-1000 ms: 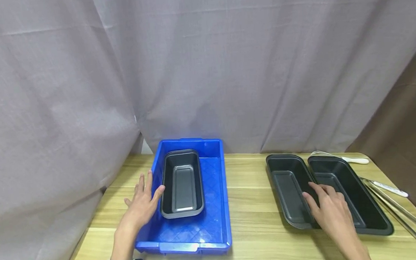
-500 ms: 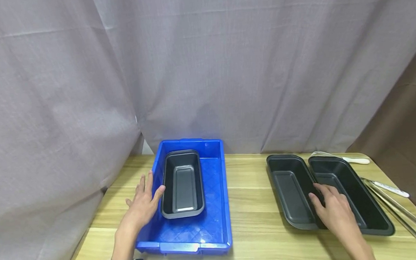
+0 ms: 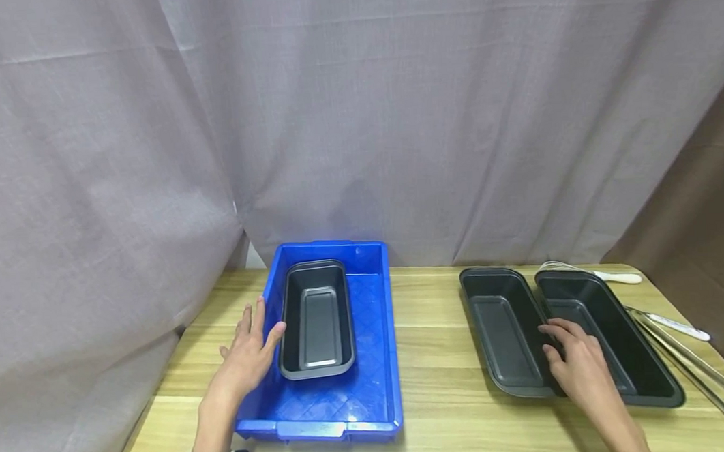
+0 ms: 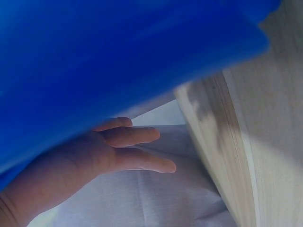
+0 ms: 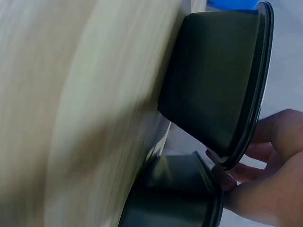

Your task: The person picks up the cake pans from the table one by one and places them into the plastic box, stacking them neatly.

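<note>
A black loaf pan [image 3: 319, 324] sits inside the blue plastic bin [image 3: 378, 416]. My left hand [image 3: 246, 358] rests on the bin's left rim with fingers spread and straight; its thumb reaches over toward that pan. Those fingers lie along the outside of the bin wall in the left wrist view. On the right, two more black loaf pans, a left one [image 3: 503, 334] and a right one [image 3: 636, 355], lie side by side on the table. My right hand [image 3: 581, 365] pinches the left pan's near-right rim, its fingertips between the two pans in the right wrist view [image 5: 227, 179].
Behind the right pan lies a whisk with a white handle [image 3: 619, 278]. A utensil with a patterned white handle [image 3: 677, 327] and long metal rods [image 3: 708, 378] lie along the right edge of the wooden table [image 3: 433, 365]. A grey curtain [image 3: 356, 117] hangs behind.
My right thumb and fingers have drawn in on the rim between the two pans. The left of these pans has shifted very slightly left. My left hand stays put.
</note>
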Tool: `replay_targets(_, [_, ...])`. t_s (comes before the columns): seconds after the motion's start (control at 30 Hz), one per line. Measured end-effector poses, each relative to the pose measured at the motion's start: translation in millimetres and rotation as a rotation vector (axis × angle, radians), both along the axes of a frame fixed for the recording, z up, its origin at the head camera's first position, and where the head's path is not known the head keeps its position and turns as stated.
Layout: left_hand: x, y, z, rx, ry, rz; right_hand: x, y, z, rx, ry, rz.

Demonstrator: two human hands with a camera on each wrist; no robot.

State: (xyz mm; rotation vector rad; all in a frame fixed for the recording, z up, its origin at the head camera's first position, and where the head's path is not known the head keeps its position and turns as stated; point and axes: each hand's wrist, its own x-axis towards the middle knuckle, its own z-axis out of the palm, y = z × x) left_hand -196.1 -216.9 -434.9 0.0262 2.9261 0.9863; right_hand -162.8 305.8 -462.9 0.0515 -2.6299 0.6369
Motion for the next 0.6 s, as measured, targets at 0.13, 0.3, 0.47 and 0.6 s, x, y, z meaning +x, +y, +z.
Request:
replay_targets(0.13, [-0.4,-0.1,-0.5,-0.004,0.003,-0.002,-2.3,-6.4,0.9,0.007,-0.001,0.023])
replay_targets(0.3, [0.3,1.2,0.5,0.000,0.013,-0.006,-6.0,-13.3,2.2,-0.017,-0.044,0.066])
replay_targets(0.47, [0.7,1.8,1.1,0.002,0.015,-0.008,-9.1,-10.6,2.3,-0.051,-0.040,0.086])
replay_targets(0.6, [0.7,0.4,0.8,-0.002,0.019,-0.005,-13.8,-5.9,4.9,-0.097,-0.136,0.105])
